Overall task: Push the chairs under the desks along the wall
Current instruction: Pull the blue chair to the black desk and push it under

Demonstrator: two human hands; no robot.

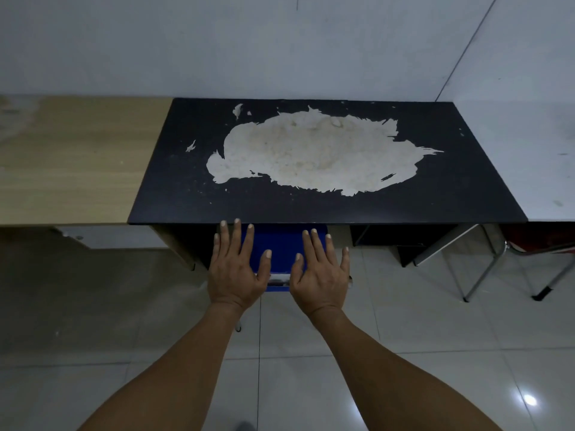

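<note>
Right at the desk's front edge, both hands are spread flat, fingers straight: left hand (237,269) and right hand (320,270) over the blue chair (281,250), holding nothing. Chair's mostly tucked under the black desk (311,209) already. Looks like the final shove; next chair (535,262) waits at 3 o'clock.

Pale grey wall (280,42) across twelve o'clock, with a thin dark seam (466,48) slanting down at one o'clock. Glossy light floor tiles (311,353) from four through eight o'clock, a bright ceiling-light reflection (530,399) at five o'clock. Folding metal legs (485,269) with a black foot cap (543,293) standing at three o'clock.
</note>
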